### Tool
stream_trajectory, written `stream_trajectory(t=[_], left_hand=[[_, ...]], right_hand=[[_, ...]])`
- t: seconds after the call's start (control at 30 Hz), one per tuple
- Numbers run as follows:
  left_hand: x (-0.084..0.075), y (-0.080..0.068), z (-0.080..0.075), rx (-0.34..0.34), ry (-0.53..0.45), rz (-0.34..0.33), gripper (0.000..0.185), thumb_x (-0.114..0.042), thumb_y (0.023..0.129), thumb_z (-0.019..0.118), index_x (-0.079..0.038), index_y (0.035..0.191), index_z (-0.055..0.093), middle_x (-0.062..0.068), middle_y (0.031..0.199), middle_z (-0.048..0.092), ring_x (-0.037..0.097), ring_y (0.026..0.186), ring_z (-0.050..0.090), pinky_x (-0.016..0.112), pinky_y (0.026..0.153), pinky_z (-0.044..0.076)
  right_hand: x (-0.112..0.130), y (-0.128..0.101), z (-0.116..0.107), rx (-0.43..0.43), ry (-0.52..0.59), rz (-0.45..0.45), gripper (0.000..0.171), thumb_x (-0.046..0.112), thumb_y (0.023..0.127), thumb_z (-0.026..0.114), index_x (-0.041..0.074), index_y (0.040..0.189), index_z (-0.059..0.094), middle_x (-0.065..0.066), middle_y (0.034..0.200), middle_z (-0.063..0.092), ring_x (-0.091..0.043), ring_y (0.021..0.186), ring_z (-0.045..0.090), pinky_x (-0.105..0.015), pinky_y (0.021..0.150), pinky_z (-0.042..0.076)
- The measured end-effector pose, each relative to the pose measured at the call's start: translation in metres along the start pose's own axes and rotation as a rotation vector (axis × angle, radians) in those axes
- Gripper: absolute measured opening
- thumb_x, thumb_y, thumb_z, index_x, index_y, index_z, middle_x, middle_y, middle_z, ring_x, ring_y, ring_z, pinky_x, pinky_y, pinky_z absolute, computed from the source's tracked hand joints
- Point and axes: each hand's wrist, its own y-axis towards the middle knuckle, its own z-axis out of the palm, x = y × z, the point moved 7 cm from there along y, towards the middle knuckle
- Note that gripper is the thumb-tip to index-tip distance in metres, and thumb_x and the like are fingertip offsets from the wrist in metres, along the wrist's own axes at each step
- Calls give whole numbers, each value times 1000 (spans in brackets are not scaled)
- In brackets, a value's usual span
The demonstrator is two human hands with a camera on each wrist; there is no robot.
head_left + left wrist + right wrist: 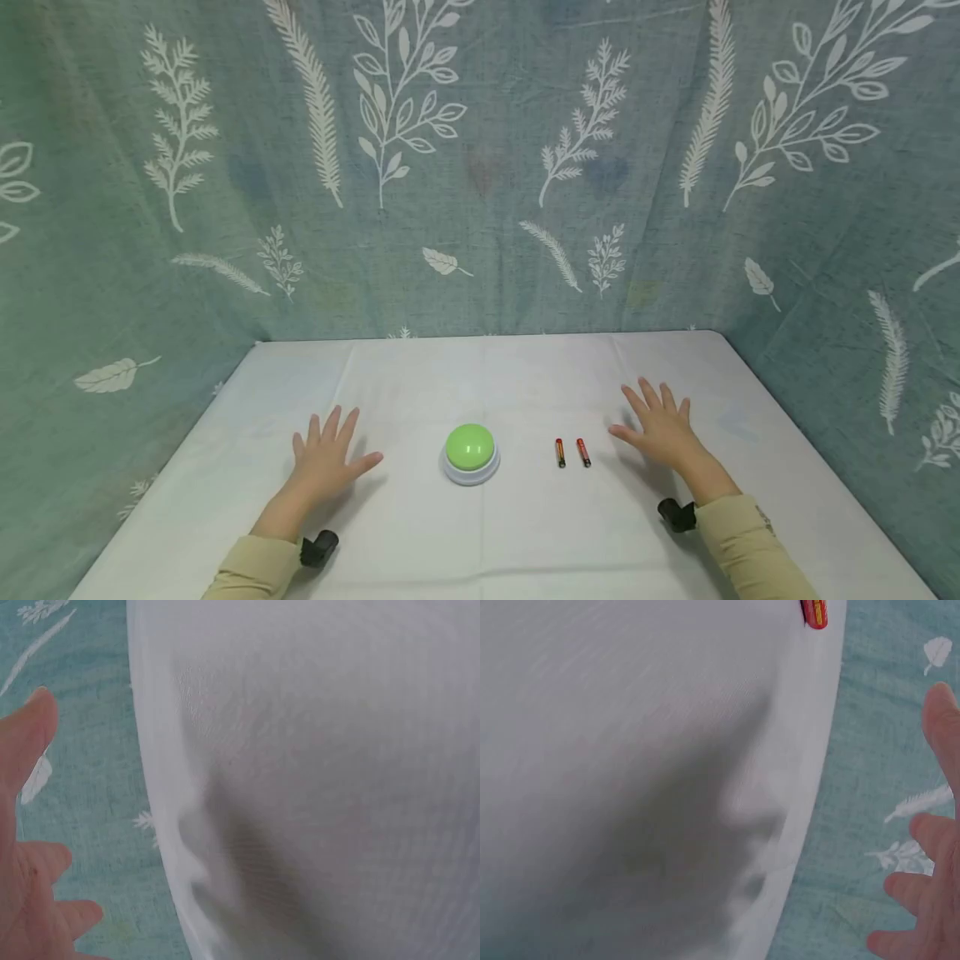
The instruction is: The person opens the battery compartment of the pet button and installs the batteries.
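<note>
The green button [470,450] stood in the middle of the table [525,533], and the two batteries [572,452] lay side by side just to its right, apart from it. Your right hand [660,429] was near the batteries and your left hand [326,458] was further from the button, both flat with fingers spread and holding nothing. The batteries were thin and round, so I judged a careless touch could roll them away on the white cloth.

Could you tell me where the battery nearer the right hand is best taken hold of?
Probably across its middle, from above: the right battery lies flat on the table, so thumb and fingers of the right hand can pinch its long sides. The left battery lies apart, leaving room.
</note>
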Motion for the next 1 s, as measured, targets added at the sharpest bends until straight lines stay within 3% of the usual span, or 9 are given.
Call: stream_trajectory(t=[0.2, 0.4, 0.63, 0.87, 1.0], left_hand=[[-4, 1, 7, 20, -27, 7, 92, -62, 81, 53, -2, 144, 22, 30, 145, 16, 57, 128, 6, 71, 94, 3], [-18, 4, 13, 71, -174, 60, 91, -56, 82, 56, -1, 144, 19, 28, 145, 21, 55, 129, 11, 67, 98, 7], [-42, 6, 19, 140, -296, 98, 91, -50, 81, 62, 0, 144, 19, 25, 145, 26, 51, 130, 18, 62, 102, 14], [-62, 10, 32, 191, -400, 99, 90, -41, 79, 68, -2, 144, 20, 23, 145, 28, 43, 132, 24, 55, 104, 20], [-70, 11, 41, 229, -460, 61, 90, -40, 77, 70, -6, 145, 22, 20, 143, 33, 38, 132, 28, 55, 103, 23]], right_hand=[[17, 3, 0, -4, 25, -56, 78, 54, 84, 55, 6, 140, 33, -26, 145, 23, -53, 130, 14, -71, 96, 7], [45, 7, -2, -1, 177, -156, 77, 49, 84, 59, 7, 142, 31, -22, 145, 26, -47, 131, 20, -63, 100, 17], [82, 15, 9, 125, 355, -241, 74, 46, 85, 58, 10, 143, 29, -15, 144, 33, -36, 132, 28, -53, 102, 26], [112, 20, 20, 190, 368, -269, 70, 41, 86, 61, 12, 142, 32, -11, 143, 35, -32, 132, 30, -50, 102, 27], [126, 23, 28, 220, 375, -280, 68, 37, 85, 62, 13, 142, 34, -8, 143, 36, -30, 132, 31, -49, 103, 27]])
